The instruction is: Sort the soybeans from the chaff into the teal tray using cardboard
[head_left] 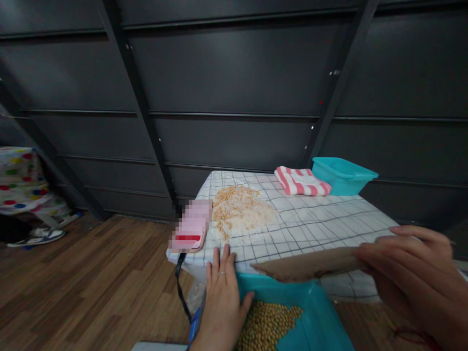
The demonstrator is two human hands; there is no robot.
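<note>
My left hand [223, 297] grips the left rim of a teal tray [314, 321] held at the table's near edge, thumb inside, fingers resting on the checked tablecloth [314, 224]. The tray holds a heap of yellow beans [266, 326]. My right hand [417, 273] is closed on a strip of brown cardboard [310, 265] that reaches left across the tray's far rim. Farther back on the cloth lies a mixed pile of beans and white rice [241, 209].
A pink phone [192, 226] with a dark strap lies at the table's left edge. A pink-striped folded cloth [302, 181] and a second teal tub [341, 175] sit at the far end. Dark metal wall behind, wooden floor and a dotted fabric [20, 180] to the left.
</note>
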